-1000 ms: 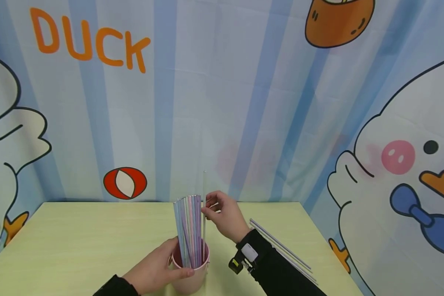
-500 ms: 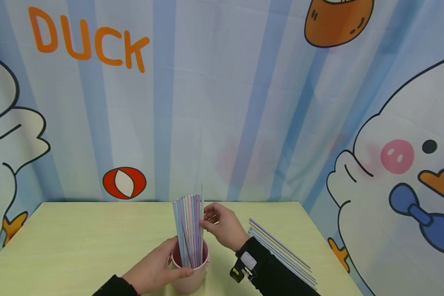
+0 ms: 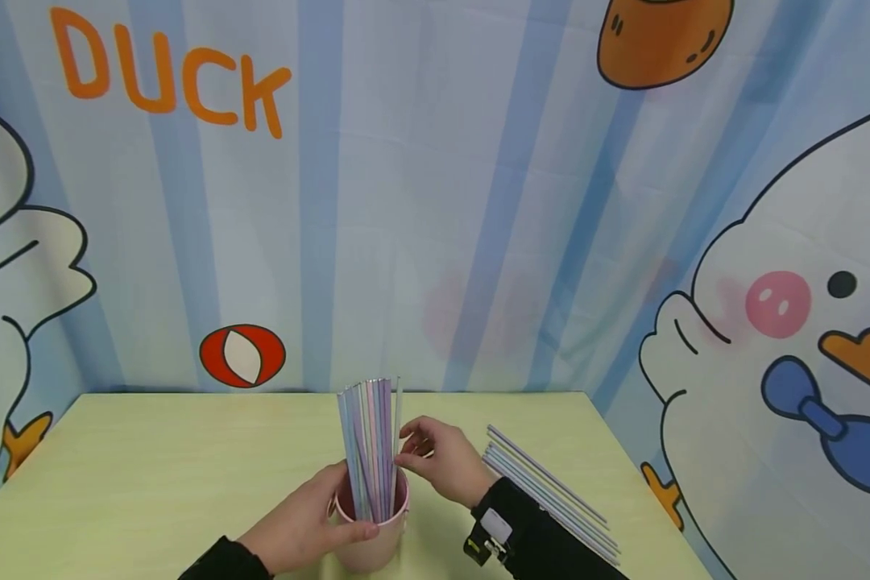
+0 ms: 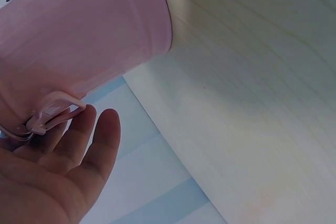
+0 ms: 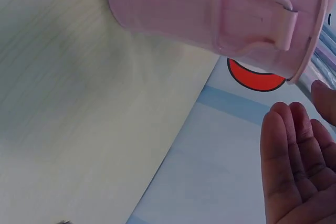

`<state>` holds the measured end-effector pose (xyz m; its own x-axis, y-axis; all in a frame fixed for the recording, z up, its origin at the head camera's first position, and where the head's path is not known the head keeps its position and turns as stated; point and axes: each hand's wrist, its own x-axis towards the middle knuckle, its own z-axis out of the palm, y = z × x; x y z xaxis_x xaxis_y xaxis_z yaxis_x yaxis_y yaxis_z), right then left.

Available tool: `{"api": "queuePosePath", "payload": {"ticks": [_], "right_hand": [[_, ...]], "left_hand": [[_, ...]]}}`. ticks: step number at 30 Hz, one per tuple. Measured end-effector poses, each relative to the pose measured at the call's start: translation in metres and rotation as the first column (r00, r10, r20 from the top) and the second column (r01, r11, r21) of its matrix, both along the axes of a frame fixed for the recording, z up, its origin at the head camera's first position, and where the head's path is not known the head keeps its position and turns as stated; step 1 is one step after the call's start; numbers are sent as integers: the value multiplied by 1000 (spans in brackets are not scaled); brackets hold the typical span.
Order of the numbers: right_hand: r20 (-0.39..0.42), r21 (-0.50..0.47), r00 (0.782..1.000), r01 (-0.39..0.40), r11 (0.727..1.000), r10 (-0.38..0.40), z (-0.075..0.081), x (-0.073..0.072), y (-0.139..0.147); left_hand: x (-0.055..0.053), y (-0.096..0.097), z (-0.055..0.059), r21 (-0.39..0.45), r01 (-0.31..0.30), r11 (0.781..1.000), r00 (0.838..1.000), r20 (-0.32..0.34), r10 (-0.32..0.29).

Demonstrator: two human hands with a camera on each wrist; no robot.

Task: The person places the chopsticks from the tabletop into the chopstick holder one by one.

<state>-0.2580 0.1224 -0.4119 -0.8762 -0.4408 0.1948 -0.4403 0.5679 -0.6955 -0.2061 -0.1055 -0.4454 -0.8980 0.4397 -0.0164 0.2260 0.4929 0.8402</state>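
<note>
A pink bucket (image 3: 369, 554) stands on the table, holding an upright bundle of pastel straws (image 3: 368, 451). My left hand (image 3: 300, 519) grips the bucket from the left, thumb across its front. In the left wrist view, its fingers lie by the bucket's small side handle (image 4: 55, 109). At the bundle's right edge, my right hand (image 3: 445, 463) pinches a pale straw (image 3: 397, 415) between thumb and fingers. That straw's lower part is inside the bucket, and its top is about level with the others. The right wrist view shows this hand (image 5: 299, 166) just beyond the bucket's rim.
Several loose straws (image 3: 551, 491) lie slanting on the yellow table (image 3: 188, 459), to the right, partly behind the right sleeve (image 3: 544, 536). A curtain (image 3: 406, 201) printed with ducks hangs behind the table's back edge.
My right hand has moved down with the pale straw, whose top has sunk from well above the bundle to about its height. The left hand has stayed on the bucket.
</note>
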Motion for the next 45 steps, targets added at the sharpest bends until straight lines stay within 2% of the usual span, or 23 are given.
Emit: {"api": "queuePosePath", "payload": {"ticks": [6,11,15,21,30,33,40,45], "right_hand": [[-37,41,999,-16,999,17,1,2,31],[-7,141,999,-31,990,32,-1,3,69],[12,253,1000,-13,967,10,-11,6,100],[-61,386,997,69,920,-49,-31,13,131],[-161,504,973,225,834,-166,-45,12,146],[-173,528,967,251,811,-186,-50,10,147],[-173,546,969,242,802,-175,-61,5,152],[-135,536,973,229,812,-186,-63,5,154]], "left_hand": [[-1,0,2,-18,-18,1000,1000,2,18],[-2,0,3,-30,-37,999,999,21,38],[-2,-2,3,-30,-35,999,999,18,36],[-2,-1,4,-29,-36,999,999,17,37],[-2,-5,3,-31,-20,999,1000,-7,20],[-3,-4,2,-22,-21,1000,1000,5,21],[-3,-1,-1,-14,-27,1000,999,26,27],[-2,0,-2,-18,-20,1000,1000,22,20]]}}
